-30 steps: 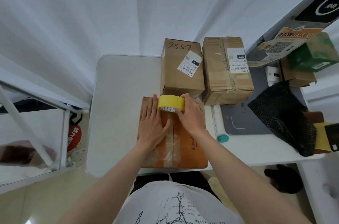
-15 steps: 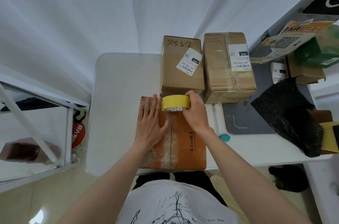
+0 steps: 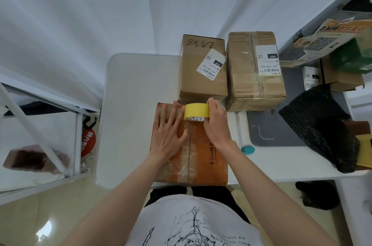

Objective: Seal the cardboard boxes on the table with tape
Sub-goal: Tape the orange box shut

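My left hand (image 3: 169, 135) lies flat on the orange box (image 3: 201, 157) nearest me on the tabletop (image 3: 136, 104), my right hand (image 3: 216, 122) grips the yellow tape roll (image 3: 196, 111) at its far edge, so this seam looks nearly run while the two brown boxes (image 3: 203, 82) behind, I judge, remain.

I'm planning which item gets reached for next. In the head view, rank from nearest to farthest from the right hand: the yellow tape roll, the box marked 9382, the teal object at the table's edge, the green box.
1. Yellow tape roll: gripped by the right hand.
2. Box marked 9382: just beyond the fingertips.
3. Teal object: to the right, near the wrist.
4. Green box: far right.
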Demonstrator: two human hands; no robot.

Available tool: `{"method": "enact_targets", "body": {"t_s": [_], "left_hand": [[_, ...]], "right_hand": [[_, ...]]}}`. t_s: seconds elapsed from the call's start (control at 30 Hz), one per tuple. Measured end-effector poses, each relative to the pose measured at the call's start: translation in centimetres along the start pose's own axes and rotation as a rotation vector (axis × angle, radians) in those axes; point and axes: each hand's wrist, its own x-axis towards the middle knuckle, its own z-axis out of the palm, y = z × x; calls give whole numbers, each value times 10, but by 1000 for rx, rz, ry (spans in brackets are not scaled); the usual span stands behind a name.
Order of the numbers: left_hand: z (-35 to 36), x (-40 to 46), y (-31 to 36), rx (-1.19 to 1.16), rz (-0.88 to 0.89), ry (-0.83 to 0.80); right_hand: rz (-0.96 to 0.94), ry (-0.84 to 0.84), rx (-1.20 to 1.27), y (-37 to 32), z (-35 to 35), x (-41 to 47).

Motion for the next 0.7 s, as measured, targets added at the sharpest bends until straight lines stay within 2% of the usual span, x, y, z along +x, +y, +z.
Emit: {"method": "enact_targets", "body": {"t_s": [0.13,0.23,0.33,0.53,0.7], "left_hand": [[-2,1,2,51,8,-40],[-1,2,11,0,32,-55],[1,2,25,-88,43,-45],[2,4,23,-73,57,-34],[0,5,25,-103,52,-34]], "right_hand": [[4,-5,-39,0,3,-5],[15,0,19,2,2,-7],[78,13,98,5,-1,-5],[200,-29,199,14,3,-8],[157,-11,175,8,3,2]]}}
